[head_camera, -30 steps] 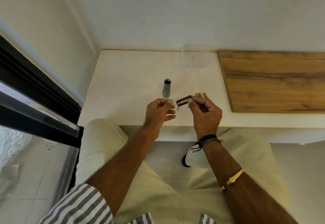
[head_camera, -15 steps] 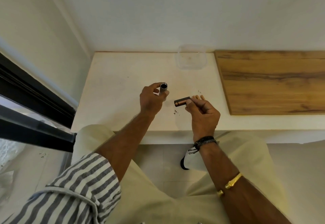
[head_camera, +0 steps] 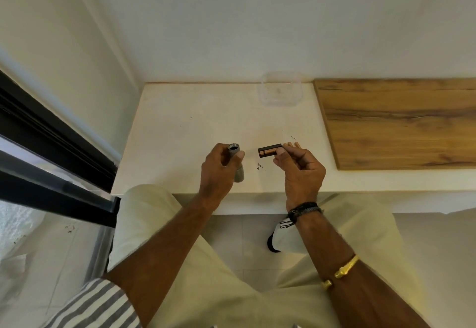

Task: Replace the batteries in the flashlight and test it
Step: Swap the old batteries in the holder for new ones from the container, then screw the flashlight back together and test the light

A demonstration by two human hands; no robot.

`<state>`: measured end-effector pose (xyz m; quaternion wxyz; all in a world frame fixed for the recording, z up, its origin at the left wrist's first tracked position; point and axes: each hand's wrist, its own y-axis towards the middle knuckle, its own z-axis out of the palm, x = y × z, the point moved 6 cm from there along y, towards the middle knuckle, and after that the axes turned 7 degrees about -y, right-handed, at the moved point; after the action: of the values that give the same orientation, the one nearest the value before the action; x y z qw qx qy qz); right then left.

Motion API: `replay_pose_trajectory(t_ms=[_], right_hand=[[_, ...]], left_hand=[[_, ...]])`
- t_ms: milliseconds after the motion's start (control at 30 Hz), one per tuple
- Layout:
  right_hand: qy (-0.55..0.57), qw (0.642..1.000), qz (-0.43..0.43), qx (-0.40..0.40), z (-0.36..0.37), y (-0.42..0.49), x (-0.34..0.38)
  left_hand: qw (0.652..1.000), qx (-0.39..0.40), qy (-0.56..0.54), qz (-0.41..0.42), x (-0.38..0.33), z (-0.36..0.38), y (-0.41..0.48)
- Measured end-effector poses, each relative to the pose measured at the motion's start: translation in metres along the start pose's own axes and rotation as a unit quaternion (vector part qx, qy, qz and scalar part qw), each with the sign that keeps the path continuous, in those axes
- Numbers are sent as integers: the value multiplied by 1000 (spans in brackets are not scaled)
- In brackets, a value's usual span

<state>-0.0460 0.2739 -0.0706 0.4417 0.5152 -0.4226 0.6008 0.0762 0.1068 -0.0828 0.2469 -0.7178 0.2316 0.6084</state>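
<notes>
My left hand [head_camera: 219, 170] grips a grey metal flashlight body [head_camera: 236, 163], held tilted above the white counter with its open end up. My right hand [head_camera: 300, 170] pinches a dark battery holder [head_camera: 270, 150] with copper-coloured cells showing in it, held level a short way right of the flashlight's open end. The two parts are apart, with a gap between them. Behind my right fingers, several copper-topped batteries [head_camera: 292, 145] lie on the counter, mostly hidden.
The white counter [head_camera: 195, 127] runs to a wall behind. A clear plastic container [head_camera: 280, 89] stands at the back. A wooden board [head_camera: 396, 121] covers the right part. Small dark specks [head_camera: 260, 166] lie between my hands. A black window frame [head_camera: 51, 152] is at the left.
My left hand reached to the flashlight body standing on the counter, took hold of it, lifted it and brought it closer to the battery holder. My right hand stayed nearly still.
</notes>
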Motion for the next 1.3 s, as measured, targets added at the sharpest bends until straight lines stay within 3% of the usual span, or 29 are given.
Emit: replay_pose_trajectory(t_ms=[200, 400, 567, 833, 1033, 1200, 1300], right_hand=[[-8, 1000, -4, -1, -6, -1, 1], [-82, 996, -26, 29, -7, -4, 2], [-115, 992, -46, 31, -5, -6, 4], [-163, 984, -57, 47, -2, -8, 4], [-250, 960, -73, 106, 8, -12, 0], [-229, 973, 0, 21, -4, 12, -8], [-323, 946, -20, 4, -15, 36, -14]], left_hand=[[979, 109, 133, 111, -10, 18, -12], [951, 130, 225, 166, -15, 21, -15], [945, 118, 259, 163, -13, 18, -14], [948, 105, 257, 156, -11, 18, -11], [944, 121, 251, 173, -11, 25, -14], [954, 116, 232, 152, -9, 21, -11], [956, 116, 223, 149, -8, 19, -11]])
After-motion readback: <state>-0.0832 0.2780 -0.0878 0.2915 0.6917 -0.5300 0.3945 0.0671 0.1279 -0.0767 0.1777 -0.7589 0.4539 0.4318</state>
